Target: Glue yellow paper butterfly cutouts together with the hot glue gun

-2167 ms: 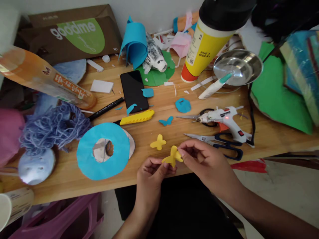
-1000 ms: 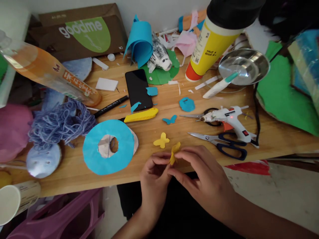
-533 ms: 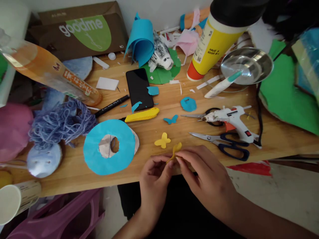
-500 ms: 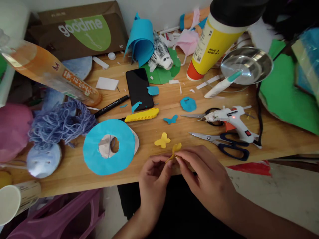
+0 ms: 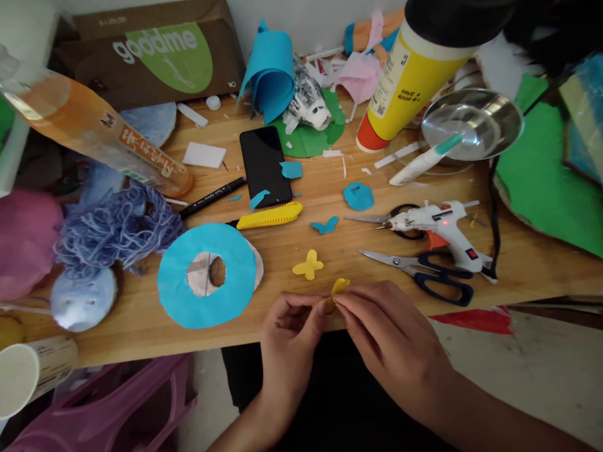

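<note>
Head view: a flat yellow butterfly (image 5: pixel 308 265) lies on the wooden table (image 5: pixel 277 285). On the near side of the yellow butterfly, slightly to its right, a yellow cutout (image 5: pixel 341 286) is held between both hands at the table's front edge. The left hand (image 5: pixel 289 329) pinches the yellow cutout between thumb and index finger. The right hand (image 5: pixel 393 336) pinches it from the opposite side with thumb and fingertips, its fingers pressed together. The fingers cover most of the yellow cutout, so its full outline cannot be read; a curved lobe projects above them. A blue butterfly (image 5: pixel 324 225) lies just beyond the yellow butterfly, and a blue scrap (image 5: pixel 358 196) farther beyond, to the right. To the right of the yellow butterfly are scissors (image 5: pixel 397 261), blades pointing left, and farther back a glue gun (image 5: pixel 438 218) with its red light lit. To the left lies a blue ring (image 5: pixel 175 282); beyond and to the left, a yellow cutter (image 5: pixel 271 216) and a black phone (image 5: pixel 264 157).
</note>
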`<act>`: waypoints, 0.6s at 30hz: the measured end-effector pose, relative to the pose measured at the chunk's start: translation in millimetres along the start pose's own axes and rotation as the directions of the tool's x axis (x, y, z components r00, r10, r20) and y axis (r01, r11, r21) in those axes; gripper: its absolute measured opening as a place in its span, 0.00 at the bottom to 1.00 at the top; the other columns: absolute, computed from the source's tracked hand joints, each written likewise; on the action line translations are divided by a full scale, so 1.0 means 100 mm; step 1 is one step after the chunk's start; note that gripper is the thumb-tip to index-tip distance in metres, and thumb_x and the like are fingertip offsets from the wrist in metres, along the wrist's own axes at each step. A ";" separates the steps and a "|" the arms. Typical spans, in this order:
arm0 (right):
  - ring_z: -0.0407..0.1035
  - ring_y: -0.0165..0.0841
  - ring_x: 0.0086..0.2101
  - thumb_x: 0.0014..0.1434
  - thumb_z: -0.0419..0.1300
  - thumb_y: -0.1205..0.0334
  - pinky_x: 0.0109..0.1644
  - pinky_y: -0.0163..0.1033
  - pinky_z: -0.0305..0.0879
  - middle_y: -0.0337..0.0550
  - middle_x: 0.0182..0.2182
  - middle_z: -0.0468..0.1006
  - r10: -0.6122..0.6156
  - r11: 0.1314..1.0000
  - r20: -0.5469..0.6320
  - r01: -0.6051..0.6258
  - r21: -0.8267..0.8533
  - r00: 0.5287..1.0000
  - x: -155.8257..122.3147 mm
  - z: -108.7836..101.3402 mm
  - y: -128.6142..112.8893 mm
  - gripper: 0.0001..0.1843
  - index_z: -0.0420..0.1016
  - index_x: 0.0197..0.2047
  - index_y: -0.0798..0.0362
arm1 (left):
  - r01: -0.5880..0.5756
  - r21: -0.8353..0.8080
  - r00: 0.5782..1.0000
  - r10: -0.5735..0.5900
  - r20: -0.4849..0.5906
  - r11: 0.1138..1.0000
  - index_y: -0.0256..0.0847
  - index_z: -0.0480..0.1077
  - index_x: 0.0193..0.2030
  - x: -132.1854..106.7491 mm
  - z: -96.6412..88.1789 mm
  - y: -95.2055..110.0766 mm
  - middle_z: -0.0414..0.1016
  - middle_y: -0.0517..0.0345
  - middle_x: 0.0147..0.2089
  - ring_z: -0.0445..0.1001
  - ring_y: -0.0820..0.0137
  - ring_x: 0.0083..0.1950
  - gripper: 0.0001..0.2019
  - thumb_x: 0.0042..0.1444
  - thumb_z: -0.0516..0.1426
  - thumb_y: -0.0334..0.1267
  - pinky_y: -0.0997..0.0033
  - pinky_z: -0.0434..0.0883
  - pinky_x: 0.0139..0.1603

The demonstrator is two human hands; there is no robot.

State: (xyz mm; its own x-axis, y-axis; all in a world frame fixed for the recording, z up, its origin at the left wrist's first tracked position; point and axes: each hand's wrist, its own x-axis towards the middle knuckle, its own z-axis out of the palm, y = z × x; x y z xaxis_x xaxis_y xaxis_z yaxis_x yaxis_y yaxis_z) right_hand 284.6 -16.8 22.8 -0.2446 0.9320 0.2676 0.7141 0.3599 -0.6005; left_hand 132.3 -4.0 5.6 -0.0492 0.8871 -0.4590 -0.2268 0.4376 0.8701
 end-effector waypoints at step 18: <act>0.74 0.34 0.39 0.65 0.60 0.71 0.42 0.40 0.74 0.42 0.38 0.79 0.191 0.970 0.019 -0.192 0.152 0.981 0.01 -0.09 0.02 0.09 0.73 0.46 0.49 | 0.215 -0.126 0.974 -0.205 0.092 0.968 0.37 0.75 0.33 0.04 -0.05 -0.08 0.81 0.57 0.29 0.79 0.75 0.31 0.10 0.53 0.69 0.39 0.78 0.76 0.36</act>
State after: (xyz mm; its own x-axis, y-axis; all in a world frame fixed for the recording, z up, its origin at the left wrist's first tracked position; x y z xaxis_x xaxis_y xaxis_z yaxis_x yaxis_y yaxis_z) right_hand 291.5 -15.5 28.7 -0.1165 0.9842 0.1335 0.6395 0.1772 -0.7481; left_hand 129.5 -5.0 -3.9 0.0880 0.7883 -0.6089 -0.3528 0.5963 0.7210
